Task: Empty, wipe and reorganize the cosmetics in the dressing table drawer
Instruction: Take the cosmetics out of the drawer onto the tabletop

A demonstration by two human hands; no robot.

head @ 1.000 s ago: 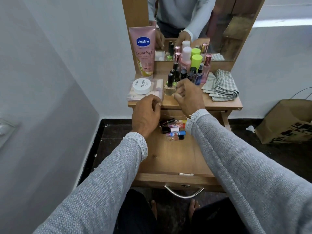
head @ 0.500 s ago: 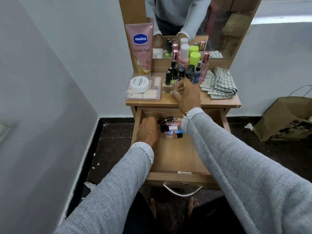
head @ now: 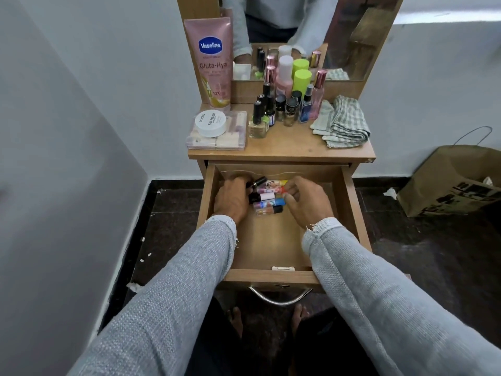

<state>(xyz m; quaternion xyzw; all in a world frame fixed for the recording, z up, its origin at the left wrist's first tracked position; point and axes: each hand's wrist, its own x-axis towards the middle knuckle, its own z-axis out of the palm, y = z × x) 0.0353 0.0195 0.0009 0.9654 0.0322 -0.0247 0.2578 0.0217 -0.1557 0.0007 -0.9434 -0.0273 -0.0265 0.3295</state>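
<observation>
The open wooden drawer (head: 271,276) holds a row of several small cosmetic tubes (head: 267,197) lying side by side near its back. My left hand (head: 231,199) rests inside the drawer against the tubes' black-capped left ends, with its fingertips hidden. My right hand (head: 306,203) is on the other side, its loosely curled fingertips touching the tubes' right ends. On the tabletop stand nail polish bottles (head: 273,109), a pink Vaseline tube (head: 214,63), a white nail polish remover jar (head: 210,123) on a clear case (head: 233,141), and a folded checked cloth (head: 343,123).
A mirror (head: 352,36) rises behind the tabletop. The drawer's metal handle (head: 280,298) faces me, above my bare feet. A brown paper bag (head: 450,183) sits on the dark floor at the right. A grey wall closes in on the left.
My right hand dropped from the tabletop bottles into the drawer. My left hand went down into the drawer to the tubes' left ends.
</observation>
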